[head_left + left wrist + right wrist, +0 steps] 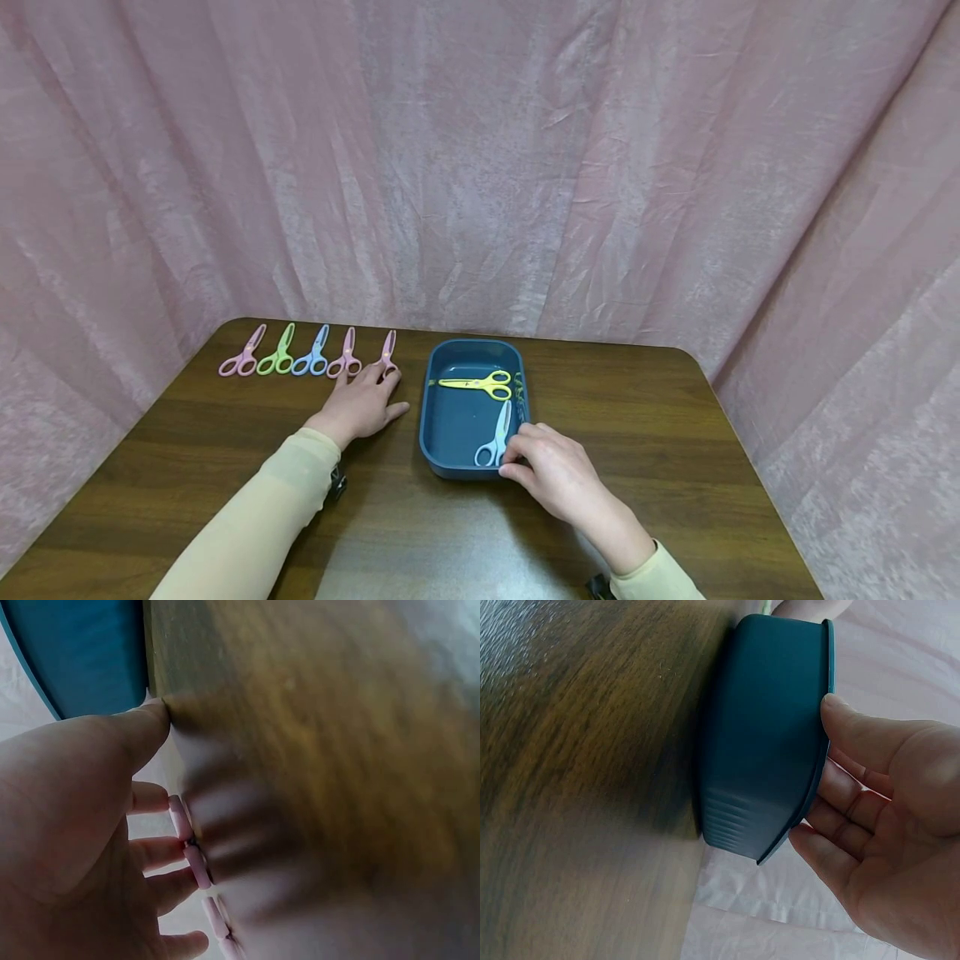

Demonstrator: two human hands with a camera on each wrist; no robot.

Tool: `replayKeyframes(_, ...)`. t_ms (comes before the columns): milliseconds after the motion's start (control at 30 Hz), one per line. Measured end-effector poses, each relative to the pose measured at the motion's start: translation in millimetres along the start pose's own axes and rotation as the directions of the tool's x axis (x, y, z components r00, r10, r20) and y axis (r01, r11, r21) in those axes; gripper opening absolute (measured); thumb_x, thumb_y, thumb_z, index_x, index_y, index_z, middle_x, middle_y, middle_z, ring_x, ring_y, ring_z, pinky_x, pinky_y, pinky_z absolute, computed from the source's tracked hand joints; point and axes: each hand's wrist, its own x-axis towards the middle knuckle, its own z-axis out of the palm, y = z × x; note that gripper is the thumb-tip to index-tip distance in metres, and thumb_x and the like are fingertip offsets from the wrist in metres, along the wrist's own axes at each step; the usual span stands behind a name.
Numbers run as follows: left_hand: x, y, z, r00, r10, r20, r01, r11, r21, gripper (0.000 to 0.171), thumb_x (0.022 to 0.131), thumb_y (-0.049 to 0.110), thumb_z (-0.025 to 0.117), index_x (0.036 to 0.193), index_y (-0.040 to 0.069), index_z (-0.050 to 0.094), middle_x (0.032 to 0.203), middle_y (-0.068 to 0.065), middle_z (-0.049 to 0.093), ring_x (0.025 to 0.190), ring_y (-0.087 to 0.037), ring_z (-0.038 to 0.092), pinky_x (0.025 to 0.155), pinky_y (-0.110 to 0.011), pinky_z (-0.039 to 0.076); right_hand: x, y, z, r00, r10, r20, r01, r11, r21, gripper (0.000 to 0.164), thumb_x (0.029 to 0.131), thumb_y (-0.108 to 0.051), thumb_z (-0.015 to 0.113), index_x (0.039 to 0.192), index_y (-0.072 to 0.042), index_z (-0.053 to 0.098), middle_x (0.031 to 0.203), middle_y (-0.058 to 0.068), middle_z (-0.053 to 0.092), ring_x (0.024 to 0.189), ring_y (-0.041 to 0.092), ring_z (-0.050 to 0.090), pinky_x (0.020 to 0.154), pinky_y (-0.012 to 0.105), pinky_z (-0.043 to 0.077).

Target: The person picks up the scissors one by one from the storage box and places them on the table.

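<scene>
Showing, right wrist view only: tray ridges (731, 821)

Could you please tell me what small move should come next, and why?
Probably the left hand should nudge the rightmost pink scissors slightly left: its fingertips touch them, and their gap to the neighbouring pink scissors looks wider than that pair's gap to the blue scissors.

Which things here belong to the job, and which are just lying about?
Likely the job:
five scissors in a row, left hand at the end pink pair
blue tray, right hand at its rim
yellow scissors and light blue scissors inside

Probably surroundings:
wooden table
pink curtain
</scene>
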Motion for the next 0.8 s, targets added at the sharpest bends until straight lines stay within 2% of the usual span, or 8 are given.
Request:
replayKeyframes(567, 3.2, -5.7, 3.9, 1.0, -0.015, 0.011, 0.015, 1.0, -0.018, 0.071, 0.109, 0.051, 0.068, 0.161, 0.005, 0.054, 0.17, -0.028, 0.041, 0.158, -0.045, 0.039, 0.124, -0.078, 0.02, 0.4, -0.6, -0.6, 1.0, 0.005, 0.005, -0.005, 1.0, 0.005, 0.019, 0.09, -0.025, 0.094, 0.085, -0.026, 0.075, 0.083, -0.018, 0.056, 0.087, 0.007, 0.06, 0.069, 0.03, 0.054)
replayKeyframes(800, 5.5, -5.8, 6.2, 1.0, 0.005, -0.01, -0.005, 1.0, 0.012, 0.07, 0.108, 0.051, 0.069, 0.157, 0.003, 0.057, 0.166, -0.029, 0.045, 0.156, -0.046, 0.043, 0.123, -0.078, 0.025, 0.2, -0.4, -0.3, 1.0, 0.003, 0.001, -0.003, 1.0, 0.002, 0.019, 0.089, -0.026, 0.094, 0.085, -0.026, 0.075, 0.083, -0.018, 0.056, 0.087, 0.007, 0.061, 0.069, 0.03, 0.054)
